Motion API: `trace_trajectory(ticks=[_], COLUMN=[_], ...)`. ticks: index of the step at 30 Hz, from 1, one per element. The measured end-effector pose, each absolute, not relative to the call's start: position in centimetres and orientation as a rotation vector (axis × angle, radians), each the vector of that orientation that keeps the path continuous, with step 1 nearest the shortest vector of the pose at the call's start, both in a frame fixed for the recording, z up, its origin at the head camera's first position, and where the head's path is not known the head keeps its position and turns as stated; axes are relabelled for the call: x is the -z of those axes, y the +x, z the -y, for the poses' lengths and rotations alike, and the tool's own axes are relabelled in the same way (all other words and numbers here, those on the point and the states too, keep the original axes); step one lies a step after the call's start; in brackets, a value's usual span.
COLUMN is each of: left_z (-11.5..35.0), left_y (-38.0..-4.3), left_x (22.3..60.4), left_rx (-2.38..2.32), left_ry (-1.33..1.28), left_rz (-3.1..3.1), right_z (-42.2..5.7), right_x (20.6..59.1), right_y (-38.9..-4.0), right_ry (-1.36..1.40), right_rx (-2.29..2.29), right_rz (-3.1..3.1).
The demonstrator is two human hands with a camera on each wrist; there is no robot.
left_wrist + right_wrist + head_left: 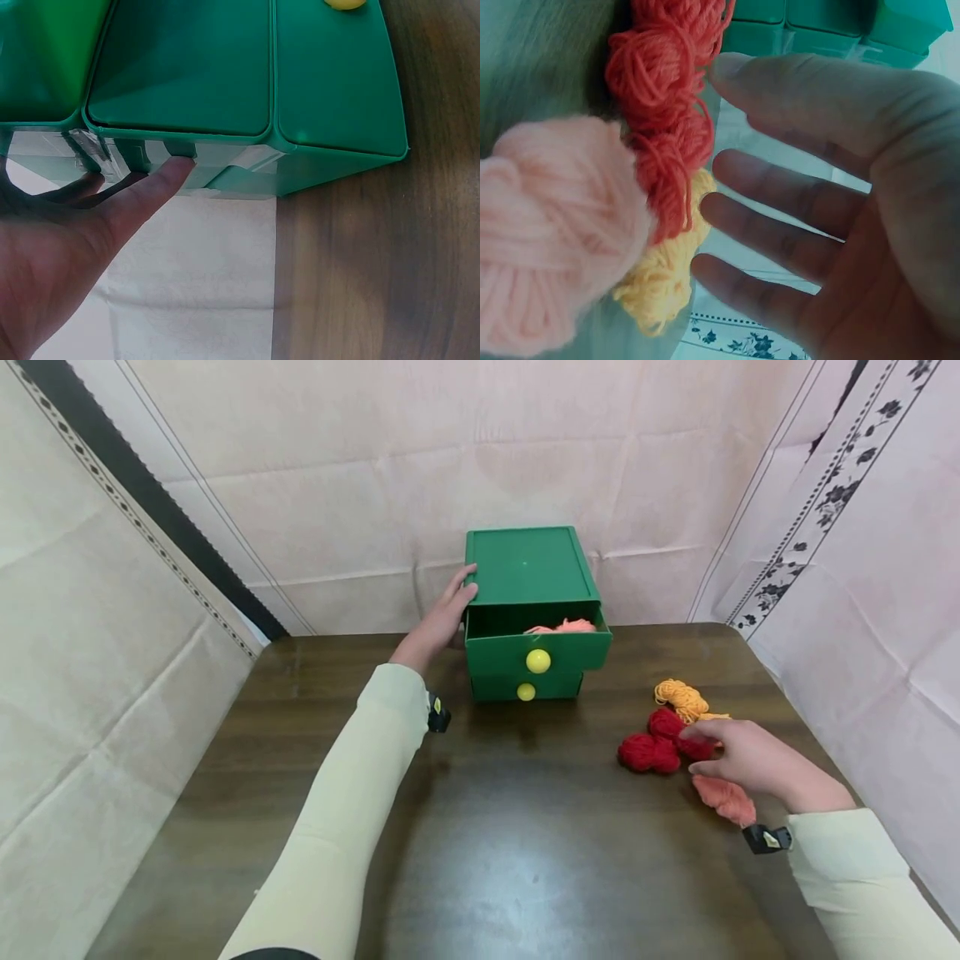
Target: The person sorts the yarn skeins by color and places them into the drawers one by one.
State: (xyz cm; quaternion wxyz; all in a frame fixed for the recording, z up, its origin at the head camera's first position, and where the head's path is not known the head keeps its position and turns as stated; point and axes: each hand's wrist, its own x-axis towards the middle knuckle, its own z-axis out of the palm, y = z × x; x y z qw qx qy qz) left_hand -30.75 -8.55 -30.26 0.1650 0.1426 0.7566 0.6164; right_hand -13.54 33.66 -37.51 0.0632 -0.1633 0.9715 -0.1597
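A green drawer box (528, 564) stands against the back wall, with an upper drawer (495, 652) pulled out and pink yarn (573, 626) inside. My left hand (442, 618) rests against the box's left side; the left wrist view shows its fingers extended along that side. At the right, my right hand (757, 760) hovers by a group of yarn skeins, fingers spread and nothing held in the right wrist view. Red yarn (651, 752) lies nearest its fingertips, yellow yarn (681, 699) behind, and a pink skein (724, 800) below the palm.
Yellow round knobs (538, 661) stick out from the drawer fronts. The dark wooden table (517, 843) reaches to pale cloth walls (450, 468) at the back and both sides. A floral border (836, 502) runs down the right cloth.
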Motion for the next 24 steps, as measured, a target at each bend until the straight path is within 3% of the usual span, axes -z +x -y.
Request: trace_trajectory(ticks=[24], left_z=[8.6], left_y=[-30.7], left_x=[30.2], left_rx=[-1.734], left_ry=[0.384], left_rz=[-2.181], right_z=[-36.2], right_x=[38.5], right_y=[-11.8], right_ry=[-0.171], right_rx=[0.319], right_rz=[-2.798])
